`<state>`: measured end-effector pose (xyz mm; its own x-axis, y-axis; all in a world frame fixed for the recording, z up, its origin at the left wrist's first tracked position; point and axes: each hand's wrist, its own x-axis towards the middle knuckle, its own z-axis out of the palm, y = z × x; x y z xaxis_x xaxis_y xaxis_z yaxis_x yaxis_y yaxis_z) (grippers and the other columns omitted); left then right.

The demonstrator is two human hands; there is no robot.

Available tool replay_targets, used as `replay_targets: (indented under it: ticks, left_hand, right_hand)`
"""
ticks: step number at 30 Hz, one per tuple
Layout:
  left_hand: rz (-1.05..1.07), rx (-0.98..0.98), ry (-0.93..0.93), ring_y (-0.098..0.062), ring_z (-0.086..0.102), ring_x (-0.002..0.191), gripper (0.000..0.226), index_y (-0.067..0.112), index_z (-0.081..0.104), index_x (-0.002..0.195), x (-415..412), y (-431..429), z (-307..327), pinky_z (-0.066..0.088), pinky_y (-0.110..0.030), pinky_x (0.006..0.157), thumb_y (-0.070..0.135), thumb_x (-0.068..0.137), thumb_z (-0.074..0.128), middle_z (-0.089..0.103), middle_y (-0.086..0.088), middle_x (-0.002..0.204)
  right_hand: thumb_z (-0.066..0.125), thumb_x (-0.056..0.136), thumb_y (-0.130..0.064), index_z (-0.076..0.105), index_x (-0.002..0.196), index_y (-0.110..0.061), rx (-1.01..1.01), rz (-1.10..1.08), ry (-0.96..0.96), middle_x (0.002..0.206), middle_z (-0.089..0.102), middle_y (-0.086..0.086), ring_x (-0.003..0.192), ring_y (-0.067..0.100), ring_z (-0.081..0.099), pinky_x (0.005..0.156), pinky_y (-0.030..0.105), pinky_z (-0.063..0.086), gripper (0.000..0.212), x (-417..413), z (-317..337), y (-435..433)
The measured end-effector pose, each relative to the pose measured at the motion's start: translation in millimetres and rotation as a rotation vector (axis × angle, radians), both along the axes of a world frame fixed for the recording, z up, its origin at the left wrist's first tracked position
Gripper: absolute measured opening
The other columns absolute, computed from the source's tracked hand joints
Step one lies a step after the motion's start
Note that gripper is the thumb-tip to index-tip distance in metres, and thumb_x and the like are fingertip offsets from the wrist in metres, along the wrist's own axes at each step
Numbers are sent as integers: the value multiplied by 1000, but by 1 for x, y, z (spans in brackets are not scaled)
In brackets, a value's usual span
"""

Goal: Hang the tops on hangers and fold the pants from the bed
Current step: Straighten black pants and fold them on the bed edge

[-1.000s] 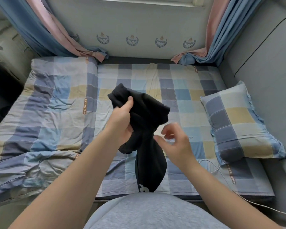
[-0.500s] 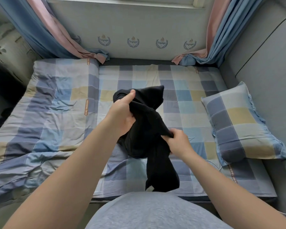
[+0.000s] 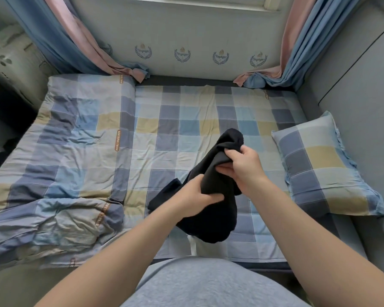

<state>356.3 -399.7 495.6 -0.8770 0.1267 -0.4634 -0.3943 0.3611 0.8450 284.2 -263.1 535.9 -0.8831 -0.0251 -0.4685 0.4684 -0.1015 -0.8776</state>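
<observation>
At 6 o'clock, nearest, a grey shirt (image 3: 208, 286) covers the person's front; just beyond it both hands hold a bunched black garment (image 3: 217, 218) up over the near part of the bed (image 3: 186, 129); the left hand (image 3: 195, 196) grips its middle, fingers curled round the cloth; the right hand (image 3: 244, 167), toward 2 o'clock of the left, pinches the upper fold; the lower end hangs loose. A rumpled quilt (image 3: 64, 151) lies at 9 o'clock, a pillow (image 3: 319, 162) at 3; curtains (image 3: 64, 41) hang at 11 and 1.
</observation>
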Motion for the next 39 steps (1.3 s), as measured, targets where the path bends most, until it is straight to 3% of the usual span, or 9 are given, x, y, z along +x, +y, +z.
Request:
replay_targets:
  ticks: [3,7,12,19,22,26,30,35,39]
  left_hand:
    - [199,-8,115,-18,68,98,7,26,69,98,-4,-7,-1,53,-44,94,27,94,64,74,3,98]
    - [397,104,141,-27,69,99,15,14,70,103,-16,-22,12,55,-46,92,19,101,56,74,-9,100]
    - [506,155,97,-25,68,93,19,22,69,92,-29,-34,24,55,-47,88,23,103,54,72,-8,96]
    - [479,192,32,-18,65,86,17,26,66,91,-28,-35,29,55,-33,78,26,103,54,70,-2,94]
    - [512,258,-31,-21,66,87,15,19,66,96,-31,-39,27,56,-38,83,26,103,55,70,-8,100]
    - [528,480,-113,-25,71,96,27,12,65,113,-32,-38,22,57,-40,81,31,105,49,74,-9,105]
    - [325,423,-181,-17,70,106,36,21,63,126,-21,-39,7,54,-32,85,45,102,49,74,1,115]
    - [-5,218,-158,4,66,102,60,27,49,139,2,-31,-9,50,-14,79,32,86,77,63,10,123]
    - [-119,140,-82,1,57,121,107,38,29,147,15,-17,-36,50,-30,102,41,61,93,56,14,134]
  right_hand:
    - [52,101,-6,58,116,-5,-96,77,53,106,71,18,91,27,75,76,35,61,16,7,4,-1]
    - [71,91,-23,53,132,-23,69,364,228,121,71,-1,114,12,66,95,32,53,45,23,-6,18]
    - [83,58,-67,42,142,-43,322,692,93,142,51,-12,132,10,48,110,41,43,96,61,-56,23]
    - [64,96,-30,68,94,-29,364,676,153,87,70,-8,77,10,66,75,31,54,4,64,-66,18]
    - [58,96,-32,58,75,-16,441,675,209,65,49,-3,63,13,45,64,36,38,27,64,-67,16]
    - [57,99,-29,55,98,10,162,440,44,83,52,13,78,26,52,70,40,44,39,54,-53,10]
    - [48,105,-13,60,91,-2,-26,208,-62,80,63,15,70,26,66,65,36,54,21,33,-33,7]
    - [47,105,-10,55,87,-6,-188,34,-89,81,68,15,68,25,71,61,35,62,20,21,-10,6]
    - [47,104,-11,56,98,-4,-334,11,-70,91,67,18,77,27,70,67,35,63,13,19,16,3]
